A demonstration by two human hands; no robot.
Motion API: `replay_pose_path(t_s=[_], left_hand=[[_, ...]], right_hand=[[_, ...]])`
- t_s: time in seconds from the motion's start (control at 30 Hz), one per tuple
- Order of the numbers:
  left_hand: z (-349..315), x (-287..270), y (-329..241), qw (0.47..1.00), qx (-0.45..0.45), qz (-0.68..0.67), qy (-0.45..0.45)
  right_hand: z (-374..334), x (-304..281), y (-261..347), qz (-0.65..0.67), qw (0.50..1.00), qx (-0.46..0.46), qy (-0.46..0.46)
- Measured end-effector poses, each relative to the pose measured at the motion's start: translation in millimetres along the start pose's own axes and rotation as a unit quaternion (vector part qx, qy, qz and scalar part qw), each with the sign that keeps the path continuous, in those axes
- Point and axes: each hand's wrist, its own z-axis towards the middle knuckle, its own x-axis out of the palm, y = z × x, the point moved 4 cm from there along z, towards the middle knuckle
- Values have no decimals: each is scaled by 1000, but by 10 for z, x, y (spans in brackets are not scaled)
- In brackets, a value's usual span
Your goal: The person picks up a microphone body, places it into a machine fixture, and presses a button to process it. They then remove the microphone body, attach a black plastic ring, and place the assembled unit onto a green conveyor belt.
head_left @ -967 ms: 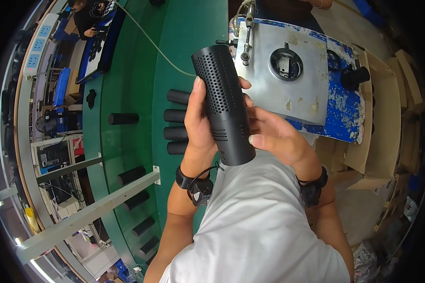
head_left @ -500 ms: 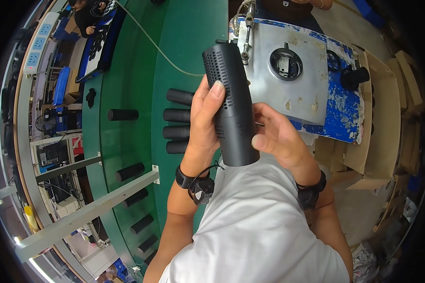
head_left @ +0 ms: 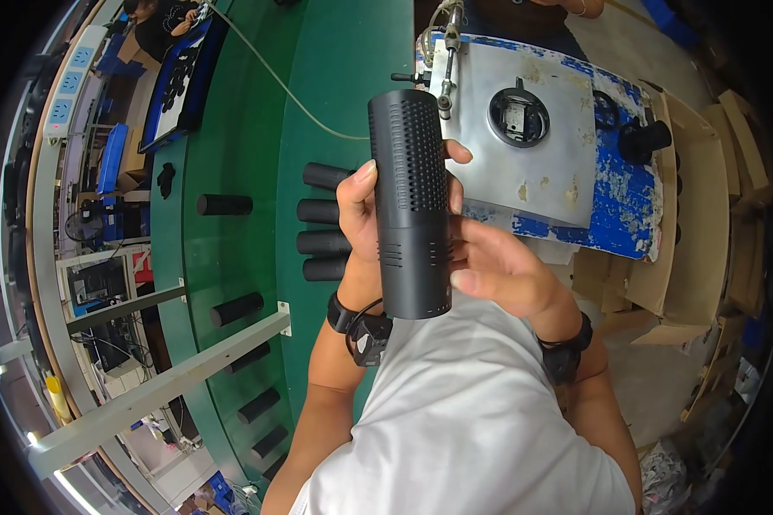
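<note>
**Both hands hold one black perforated cylinder**

Gripped from two sides, the black perforated cylinder (head_left: 410, 202) stands nearly upright in front of the chest, above the green table (head_left: 232, 154). Far to the left, one single black tube (head_left: 224, 204) lies alone on the green surface, and another short one (head_left: 236, 309) lies lower, near a grey metal rail (head_left: 155, 390). Next comes a row of four black tubes (head_left: 324, 222), stacked one below the other, just beside the left hand (head_left: 359, 225). This hand is clenched around the left side of the cylinder, with the thumb up on its wall. The right hand (head_left: 498, 270) grasps the lower right part, fingers behind the body. To the right, a worn metal plate (head_left: 558, 163) with blue edges carries a round fixture (head_left: 518, 117).
</note>
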Motion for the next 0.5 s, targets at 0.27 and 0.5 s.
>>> replay_pose_path(t_s=[0.27, 0.5], left_hand=[[-26, -24, -18, 988, 23, 145, -41], [14, 7, -63, 976, 37, 211, -37]], right_hand=[[12, -85, -38, -45, 998, -15, -50], [-8, -87, 23, 8, 998, -44, -44]])
